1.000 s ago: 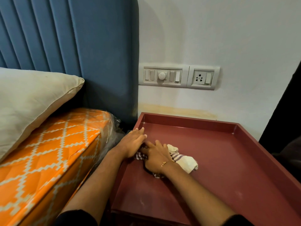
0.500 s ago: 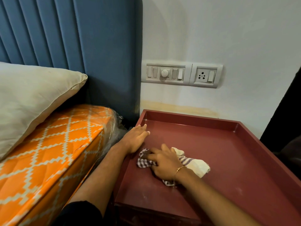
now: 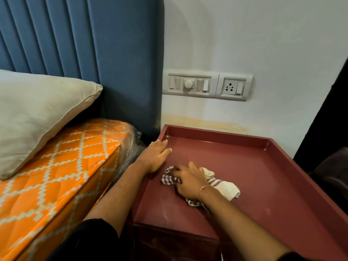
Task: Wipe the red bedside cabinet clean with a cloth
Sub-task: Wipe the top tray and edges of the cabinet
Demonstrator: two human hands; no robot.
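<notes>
The red bedside cabinet has a tray-like top with raised rims and stands against the wall. A crumpled cloth, checked purple-and-white with a cream part, lies on the left half of the top. My right hand presses down on the cloth, fingers curled over it and pointing left. My left hand rests flat on the cabinet's left rim, fingers apart, holding nothing. Pale dust smears show on the top near the front edge.
An orange patterned mattress wrapped in plastic lies left of the cabinet, with a cream pillow on it and a blue padded headboard behind. A switch and socket panel sits on the white wall. Something dark stands at the right.
My right hand has slid the cloth toward me and slightly right across the top, away from my left hand. My left hand stays on the left rim.
</notes>
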